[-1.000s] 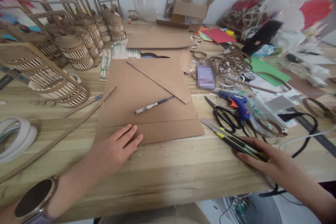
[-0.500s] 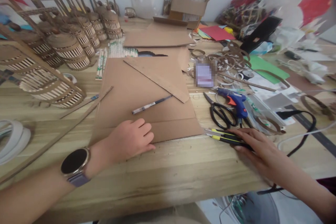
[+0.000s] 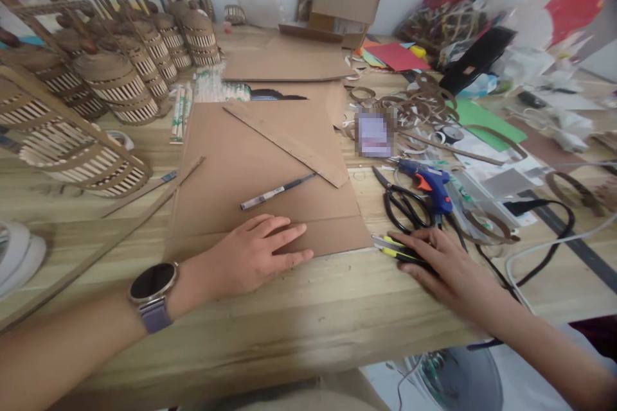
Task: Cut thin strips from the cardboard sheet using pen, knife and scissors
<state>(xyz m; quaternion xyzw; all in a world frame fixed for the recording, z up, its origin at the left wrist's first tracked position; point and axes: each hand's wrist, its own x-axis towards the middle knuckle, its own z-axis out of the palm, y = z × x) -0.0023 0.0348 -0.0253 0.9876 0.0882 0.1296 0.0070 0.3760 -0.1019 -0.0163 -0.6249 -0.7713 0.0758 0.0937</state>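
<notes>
My left hand (image 3: 255, 255) lies flat with its fingers stretched out on the near edge of a large brown cardboard sheet (image 3: 231, 167) on the wooden table (image 3: 308, 308). A watch is on that wrist. My right hand (image 3: 443, 266) rests on a yellow and black utility knife (image 3: 393, 247) at the sheet's near right corner, fingers laid over its handle. On the sheet lie a pen (image 3: 277, 191) and a long triangular cardboard offcut (image 3: 289, 141).
Black scissors (image 3: 402, 205) and a blue glue gun (image 3: 429, 183) lie just beyond the knife, among cardboard rings and cables. Woven cardboard lanterns (image 3: 116, 80) crowd the left. Tape rolls (image 3: 14, 257) sit at the left edge. Boxes and coloured paper fill the back.
My left hand slid to the right along the sheet's near edge and spread flat. My right hand drew the knife left, toward the sheet's corner.
</notes>
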